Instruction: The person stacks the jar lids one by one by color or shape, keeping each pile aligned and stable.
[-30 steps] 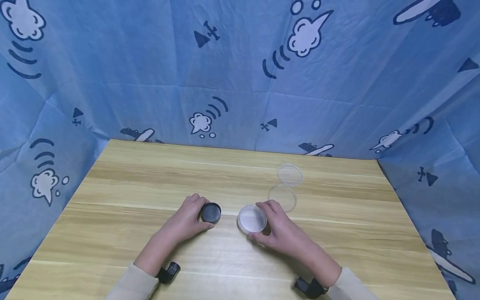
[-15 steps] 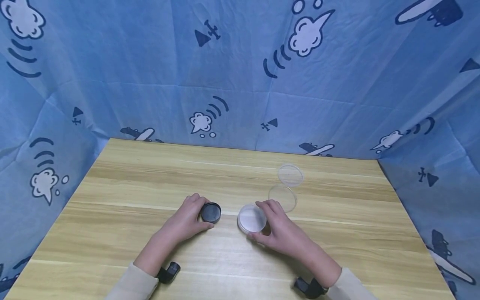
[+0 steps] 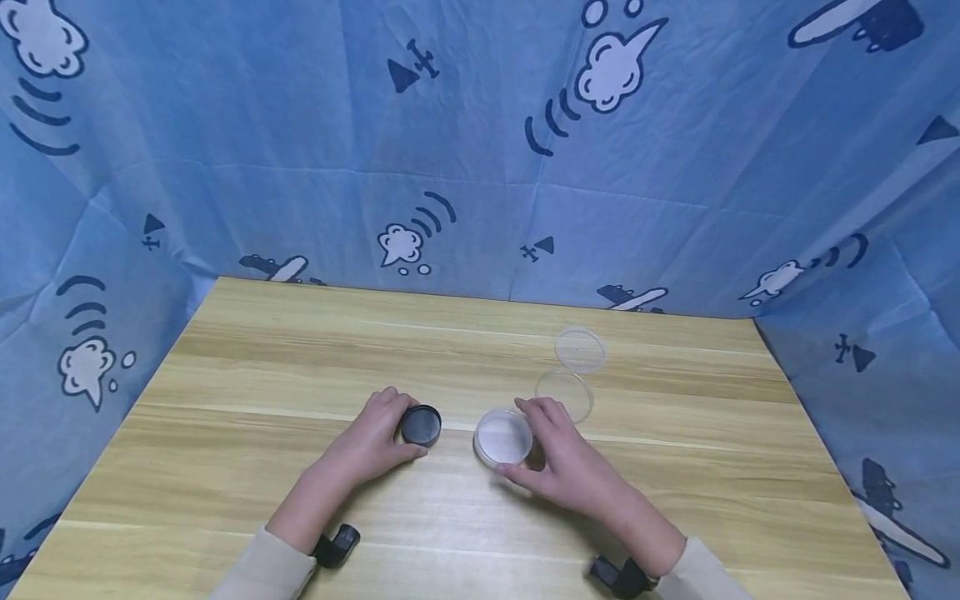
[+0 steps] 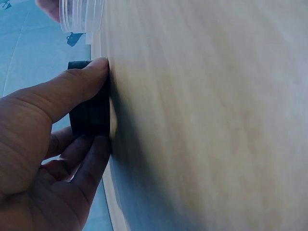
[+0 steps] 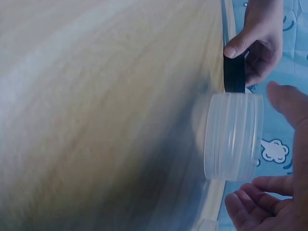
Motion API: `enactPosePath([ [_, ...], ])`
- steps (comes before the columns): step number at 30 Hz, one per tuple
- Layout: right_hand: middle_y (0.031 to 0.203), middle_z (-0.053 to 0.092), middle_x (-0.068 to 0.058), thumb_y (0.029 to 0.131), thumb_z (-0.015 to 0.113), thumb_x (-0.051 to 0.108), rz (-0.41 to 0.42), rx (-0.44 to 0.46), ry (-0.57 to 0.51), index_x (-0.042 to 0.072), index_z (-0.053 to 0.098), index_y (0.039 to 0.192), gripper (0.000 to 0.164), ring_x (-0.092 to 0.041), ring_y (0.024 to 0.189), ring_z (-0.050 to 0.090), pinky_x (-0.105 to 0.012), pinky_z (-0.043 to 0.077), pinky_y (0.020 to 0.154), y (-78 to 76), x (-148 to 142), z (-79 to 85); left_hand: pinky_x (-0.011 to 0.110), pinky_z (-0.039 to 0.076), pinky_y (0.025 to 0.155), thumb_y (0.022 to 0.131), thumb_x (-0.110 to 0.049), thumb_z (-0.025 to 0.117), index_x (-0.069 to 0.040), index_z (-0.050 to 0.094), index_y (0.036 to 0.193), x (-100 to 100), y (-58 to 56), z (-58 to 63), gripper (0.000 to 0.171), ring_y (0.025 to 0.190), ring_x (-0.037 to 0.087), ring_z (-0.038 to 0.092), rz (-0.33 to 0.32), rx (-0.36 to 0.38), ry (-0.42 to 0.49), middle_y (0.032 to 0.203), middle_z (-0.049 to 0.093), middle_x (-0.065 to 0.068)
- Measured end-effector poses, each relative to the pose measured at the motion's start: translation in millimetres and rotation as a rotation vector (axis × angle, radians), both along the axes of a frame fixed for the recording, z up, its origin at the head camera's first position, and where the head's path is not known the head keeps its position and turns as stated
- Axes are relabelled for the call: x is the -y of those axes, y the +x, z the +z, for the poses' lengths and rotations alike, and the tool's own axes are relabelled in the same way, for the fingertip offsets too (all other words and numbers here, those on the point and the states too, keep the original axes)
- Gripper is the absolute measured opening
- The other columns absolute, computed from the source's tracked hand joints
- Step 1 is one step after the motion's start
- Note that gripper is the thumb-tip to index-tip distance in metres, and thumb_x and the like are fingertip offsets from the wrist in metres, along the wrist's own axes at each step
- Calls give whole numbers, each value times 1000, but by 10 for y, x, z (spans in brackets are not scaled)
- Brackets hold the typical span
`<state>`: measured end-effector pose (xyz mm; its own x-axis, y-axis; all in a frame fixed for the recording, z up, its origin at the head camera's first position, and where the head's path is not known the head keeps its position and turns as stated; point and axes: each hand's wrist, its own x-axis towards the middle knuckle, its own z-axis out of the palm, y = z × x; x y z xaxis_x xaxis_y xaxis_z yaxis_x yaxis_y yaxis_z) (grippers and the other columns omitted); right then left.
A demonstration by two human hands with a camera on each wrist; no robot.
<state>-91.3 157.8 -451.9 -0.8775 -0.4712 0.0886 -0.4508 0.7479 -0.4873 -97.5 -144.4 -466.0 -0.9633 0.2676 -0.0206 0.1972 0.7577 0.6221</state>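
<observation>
My left hand (image 3: 382, 435) grips a short round black stack, apparently of lids (image 3: 422, 426), thumb on the near side and fingers on the far side. In the left wrist view the black stack (image 4: 91, 113) sits right at the wooden surface. To its right, a stack of clear round plastic lids (image 3: 503, 437) stands on the table. My right hand (image 3: 564, 457) is beside this clear stack, thumb and fingers spread around it. The right wrist view shows a gap between the fingertips (image 5: 233, 199) and the clear stack (image 5: 234, 137).
Two thin clear discs, a nearer one (image 3: 565, 397) and a farther one (image 3: 581, 351), lie flat beyond my right hand. The wooden table (image 3: 300, 350) ends at the back against a blue printed cloth (image 3: 465, 125), which also hangs at both sides.
My right hand's fingers have loosened and come slightly away from the clear stack, which stays in place. My left hand and the black stack have not moved.
</observation>
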Motion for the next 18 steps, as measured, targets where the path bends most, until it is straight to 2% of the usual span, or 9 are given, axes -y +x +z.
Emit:
enactPosePath([
  [7,147,54,-13,89,80,48,-46,-24,-53,6,49,152,81,-31,140,51,-54,48,113,-98,-134,20,43,50,94,78,-18,93,-5,68,118,1,1,5,48,105,24,55,-3,1,5,109,64,6],
  [12,147,53,-17,94,77,37,-108,-33,-121,3,49,149,70,-35,140,47,-60,44,114,-227,-291,2,42,50,94,79,-19,92,-6,69,118,3,-5,1,47,106,24,55,-5,7,6,110,64,6],
  [15,147,52,-23,94,78,35,-170,-28,-131,-2,47,148,72,-39,139,46,-62,43,113,-306,-381,-10,42,50,94,79,-19,92,-6,68,118,4,-6,-5,48,107,24,55,-8,2,6,110,64,6],
  [18,149,48,-27,92,80,38,-224,-8,-94,-4,43,149,79,-43,140,43,-64,42,113,-366,-456,-28,42,50,94,78,-19,92,-6,68,118,6,-4,-3,48,106,24,55,-10,-5,6,109,64,5],
])
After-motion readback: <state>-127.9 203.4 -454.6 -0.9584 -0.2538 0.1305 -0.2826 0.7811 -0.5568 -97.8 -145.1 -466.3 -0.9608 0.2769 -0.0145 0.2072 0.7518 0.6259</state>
